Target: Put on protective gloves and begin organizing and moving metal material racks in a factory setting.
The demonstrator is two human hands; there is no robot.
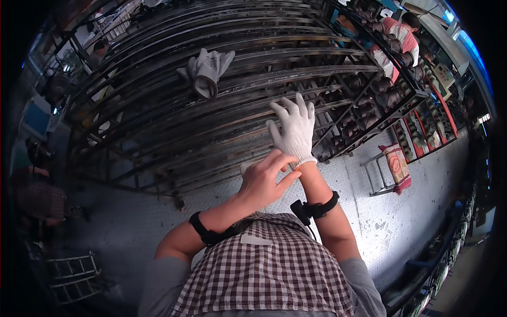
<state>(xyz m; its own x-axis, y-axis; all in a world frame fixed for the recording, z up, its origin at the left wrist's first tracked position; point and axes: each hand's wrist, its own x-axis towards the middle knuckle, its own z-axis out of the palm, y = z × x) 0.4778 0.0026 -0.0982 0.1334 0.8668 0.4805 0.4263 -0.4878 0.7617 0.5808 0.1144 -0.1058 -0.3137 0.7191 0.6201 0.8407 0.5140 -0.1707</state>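
My right hand (293,129) wears a white knit glove (297,138), its fingers spread and holding nothing. My bare left hand (266,178) pinches the glove's cuff at the right wrist between thumb and fingers. A small whitish bit shows behind the left hand's knuckles; what it is I cannot make out. Farther off, to the left of the gloved hand, a pair of grey gloves (207,71) lies on the dark metal rack (253,113), one cuff opening facing me. Neither hand touches the grey gloves.
Racks of dark rounded pieces (388,98) stand at the right, with a co-worker (402,34) beyond them. A metal stool (376,174) with a patterned cloth (396,165) is on the floor to my right. A metal frame with rungs (74,274) lies at lower left.
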